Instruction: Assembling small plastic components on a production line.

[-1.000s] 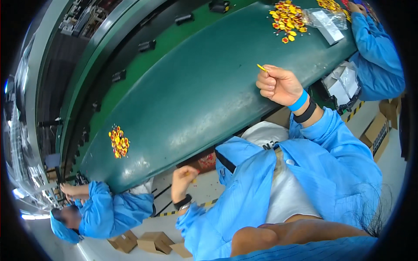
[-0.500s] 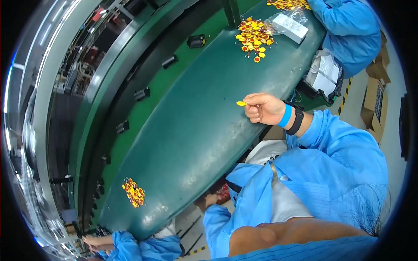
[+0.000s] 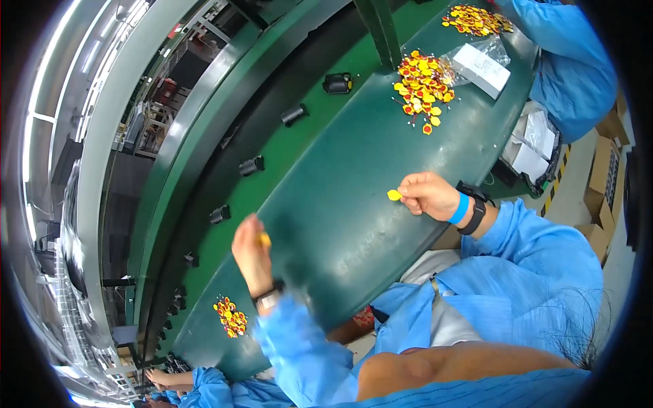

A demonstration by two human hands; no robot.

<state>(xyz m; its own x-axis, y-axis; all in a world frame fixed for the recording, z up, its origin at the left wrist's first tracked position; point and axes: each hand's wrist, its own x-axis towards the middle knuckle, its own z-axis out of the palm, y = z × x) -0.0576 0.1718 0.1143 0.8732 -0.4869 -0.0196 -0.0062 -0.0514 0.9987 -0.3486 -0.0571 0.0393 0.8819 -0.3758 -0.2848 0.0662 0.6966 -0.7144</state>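
Observation:
My right hand (image 3: 430, 195) is above the near side of the green table (image 3: 340, 224), pinching a small flat yellow piece (image 3: 394, 195) by its edge. A blue band and a black strap circle that wrist. Over the table's far edge, my left hand (image 3: 252, 251) is raised and somewhat blurred. Its fingers are closed around another small yellow piece (image 3: 264, 239), mostly hidden by the hand. Below the left hand lies a small pile of yellow and red pieces (image 3: 230, 317). Farther up the table is a larger pile of similar pieces (image 3: 423, 85), with thin stems showing.
Beyond the table, several black devices (image 3: 294, 114) sit on a green conveyor (image 3: 269, 143). A white box (image 3: 481, 70) and another pile (image 3: 476, 20) lie near a co-worker's blue sleeve (image 3: 571, 68). A lined bin (image 3: 534, 146) and cardboard boxes (image 3: 602, 177) stand at right. A dark post (image 3: 377, 30) rises behind.
My left hand has come up from below the table's near edge to its far side, with a yellow piece in it. The right hand keeps its piece; the whole view has shifted.

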